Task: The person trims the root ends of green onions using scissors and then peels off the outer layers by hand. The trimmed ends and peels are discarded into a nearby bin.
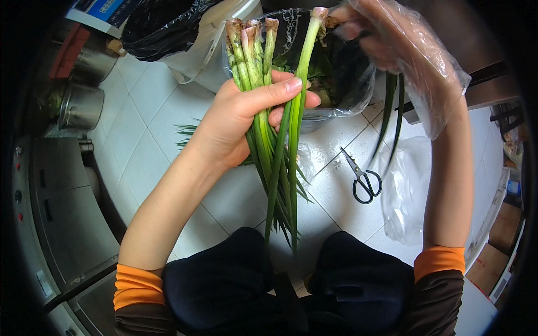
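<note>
My left hand (256, 101) grips a bunch of green garlic or scallion stalks (248, 54), their pinkish-brown bulb ends up and the green leaves hanging down. One stalk (309, 46) leans apart from the rest under my left thumb. My right hand (378, 38), in a loose clear plastic glove (435, 63) and partly blurred, is to the right of that stalk's bulb end. Its fingers are bent near brownish scraps, and long dark green leaves (388, 109) hang beneath it. Behind the hands stands a bin with a clear liner (357, 103), holding leafy scraps.
Black-handled scissors (365, 185) and a clear plastic bag (405, 197) lie on the tiled floor. More green leaves (185, 132) show behind my left wrist. A white bucket (193, 63) with a black bag (159, 33) stands at the back left. Metal pots (82, 105) and a steel cabinet (71, 210) are left.
</note>
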Motion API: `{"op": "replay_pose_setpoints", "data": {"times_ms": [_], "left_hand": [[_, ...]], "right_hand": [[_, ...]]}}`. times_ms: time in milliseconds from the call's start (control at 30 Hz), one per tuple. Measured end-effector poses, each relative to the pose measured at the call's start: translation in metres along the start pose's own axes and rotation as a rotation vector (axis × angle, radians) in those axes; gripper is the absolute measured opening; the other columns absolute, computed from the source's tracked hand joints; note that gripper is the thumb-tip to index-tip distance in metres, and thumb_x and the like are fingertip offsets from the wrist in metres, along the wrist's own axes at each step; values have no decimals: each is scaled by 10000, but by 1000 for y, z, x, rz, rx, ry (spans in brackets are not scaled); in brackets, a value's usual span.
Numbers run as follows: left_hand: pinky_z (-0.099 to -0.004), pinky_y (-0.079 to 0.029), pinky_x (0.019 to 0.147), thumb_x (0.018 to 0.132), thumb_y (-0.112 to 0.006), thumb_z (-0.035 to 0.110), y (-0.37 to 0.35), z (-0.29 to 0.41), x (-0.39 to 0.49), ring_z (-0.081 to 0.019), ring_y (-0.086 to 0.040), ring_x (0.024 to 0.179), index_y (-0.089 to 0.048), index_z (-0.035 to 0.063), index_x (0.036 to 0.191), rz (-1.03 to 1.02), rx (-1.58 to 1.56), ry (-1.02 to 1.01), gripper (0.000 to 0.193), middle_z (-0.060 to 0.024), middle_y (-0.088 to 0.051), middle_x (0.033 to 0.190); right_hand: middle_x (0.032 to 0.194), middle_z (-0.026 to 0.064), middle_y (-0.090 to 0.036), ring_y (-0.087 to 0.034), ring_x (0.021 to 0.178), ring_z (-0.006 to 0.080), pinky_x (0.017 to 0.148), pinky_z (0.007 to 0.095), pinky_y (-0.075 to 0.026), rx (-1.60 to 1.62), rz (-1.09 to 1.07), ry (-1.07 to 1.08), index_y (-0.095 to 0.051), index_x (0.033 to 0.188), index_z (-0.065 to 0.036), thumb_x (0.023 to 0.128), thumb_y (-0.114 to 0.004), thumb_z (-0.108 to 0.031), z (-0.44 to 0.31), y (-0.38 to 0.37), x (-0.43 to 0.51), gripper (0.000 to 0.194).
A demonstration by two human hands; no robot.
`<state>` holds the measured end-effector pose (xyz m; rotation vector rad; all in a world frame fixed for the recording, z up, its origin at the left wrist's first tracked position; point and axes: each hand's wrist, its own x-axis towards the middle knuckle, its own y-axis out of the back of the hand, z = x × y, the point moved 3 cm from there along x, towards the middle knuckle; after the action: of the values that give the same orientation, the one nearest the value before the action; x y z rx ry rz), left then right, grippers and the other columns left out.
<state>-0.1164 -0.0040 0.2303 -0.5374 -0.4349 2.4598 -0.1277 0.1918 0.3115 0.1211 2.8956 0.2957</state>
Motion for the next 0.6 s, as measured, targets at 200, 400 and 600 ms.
{"op": "replay_pose_setpoints", "data": {"times_ms": [200,400,600], "left_hand": [[-233,-486,548,894,-638,194,-4,0,1,-78,-540,608,-606,-26,1016,-35,-78,-2,254,-41,-572,667],[-223,-476,526,894,-636,191,0,3,1,-50,-501,573,-609,-8,989,-47,-23,-15,222,-48,-606,726],[-192,-440,517,890,-641,199,0,-1,-2,-23,-466,555,-617,10,934,51,88,-1,196,-37,-632,760]], "right_hand": [[591,-18,-465,-332,432,62,391,225,-240,134,-338,-91,-556,770,-70,886,-609,-270,13,-19,12,238],[563,-32,-472,-318,415,51,374,211,-238,365,-229,131,-582,744,-73,869,-647,-208,15,-3,19,196],[551,-6,-499,-358,432,65,387,218,-273,278,96,60,-609,724,-43,876,-652,-278,-11,2,-3,283]]}}
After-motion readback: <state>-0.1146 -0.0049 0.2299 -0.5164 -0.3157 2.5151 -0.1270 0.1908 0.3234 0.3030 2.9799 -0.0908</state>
